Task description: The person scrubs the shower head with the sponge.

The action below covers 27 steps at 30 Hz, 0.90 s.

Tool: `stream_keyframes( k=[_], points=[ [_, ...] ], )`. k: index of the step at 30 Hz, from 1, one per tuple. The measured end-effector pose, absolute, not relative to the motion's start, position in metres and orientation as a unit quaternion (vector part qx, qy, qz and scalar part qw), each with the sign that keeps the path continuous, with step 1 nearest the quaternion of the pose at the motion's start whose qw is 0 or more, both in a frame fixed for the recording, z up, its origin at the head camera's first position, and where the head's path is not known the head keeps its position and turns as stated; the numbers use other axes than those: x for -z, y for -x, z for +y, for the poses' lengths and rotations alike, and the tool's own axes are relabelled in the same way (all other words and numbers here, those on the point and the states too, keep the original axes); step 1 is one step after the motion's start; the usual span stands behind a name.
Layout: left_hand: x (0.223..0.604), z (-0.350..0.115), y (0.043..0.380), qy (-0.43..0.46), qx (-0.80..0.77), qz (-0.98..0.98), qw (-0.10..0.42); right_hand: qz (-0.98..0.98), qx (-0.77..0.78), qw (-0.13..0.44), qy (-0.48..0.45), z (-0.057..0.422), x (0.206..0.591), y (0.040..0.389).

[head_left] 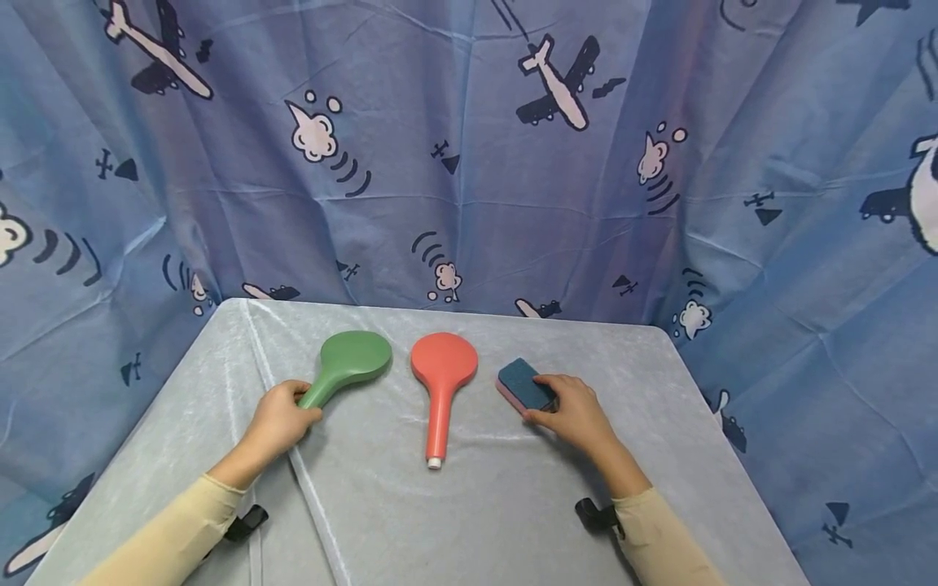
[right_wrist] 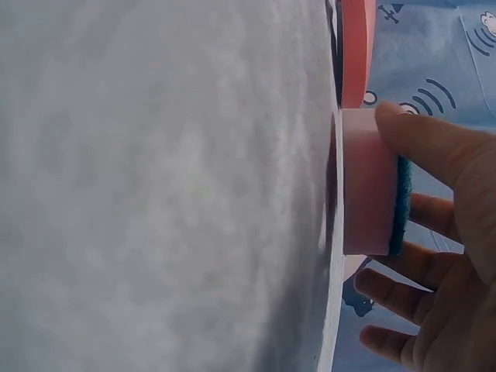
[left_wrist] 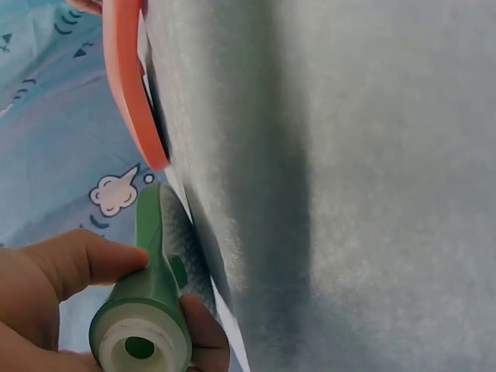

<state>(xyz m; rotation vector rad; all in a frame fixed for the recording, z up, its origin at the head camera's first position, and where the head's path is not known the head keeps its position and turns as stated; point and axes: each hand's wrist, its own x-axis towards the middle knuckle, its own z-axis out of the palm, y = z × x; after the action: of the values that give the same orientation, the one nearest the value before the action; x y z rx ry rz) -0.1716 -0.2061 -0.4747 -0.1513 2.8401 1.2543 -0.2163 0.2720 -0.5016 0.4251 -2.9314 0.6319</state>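
My left hand (head_left: 280,419) pinches the handle of a green shower head (head_left: 357,356) between thumb and fingers. In the left wrist view, the green shower head (left_wrist: 139,310) shows a hollow white handle end and a grey textured face turned toward the table. My right hand (head_left: 575,411) grips a sponge (head_left: 523,382) with a teal scouring side up and a pink side below. Up close in the right wrist view, the thumb is at one end of the sponge (right_wrist: 368,186) and fingers are at the other. Between the hands lies a red shower head (head_left: 444,366), handle toward me.
A table (head_left: 469,529) covered in pale grey cloth holds everything. Behind it and at both sides hangs a blue curtain (head_left: 410,106) printed with airplanes and clouds. Dark wrist-worn devices (head_left: 245,522) sit below the sleeves.
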Motion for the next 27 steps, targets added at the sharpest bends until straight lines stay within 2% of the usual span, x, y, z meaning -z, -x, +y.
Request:
stream_keyframes(
  k=[5,10,18,27],
  points=[
    [0.475,-0.212,0.17,0.06,-0.416,0.907,0.02,-0.96,-0.246,0.054,-0.122,0.273,0.498,0.213],
    [0.465,-0.215,0.168,0.062,-0.422,0.904,-0.008,-0.952,-0.27,0.075,-0.121,0.274,0.49,0.21],
    [0.445,-0.21,0.163,0.044,-0.443,0.894,-0.053,-0.929,-0.318,0.139,-0.131,0.273,0.471,0.204],
    [0.418,-0.191,0.154,0.025,-0.477,0.876,-0.069,-0.885,-0.375,0.224,-0.164,0.26,0.441,0.193]
  ],
)
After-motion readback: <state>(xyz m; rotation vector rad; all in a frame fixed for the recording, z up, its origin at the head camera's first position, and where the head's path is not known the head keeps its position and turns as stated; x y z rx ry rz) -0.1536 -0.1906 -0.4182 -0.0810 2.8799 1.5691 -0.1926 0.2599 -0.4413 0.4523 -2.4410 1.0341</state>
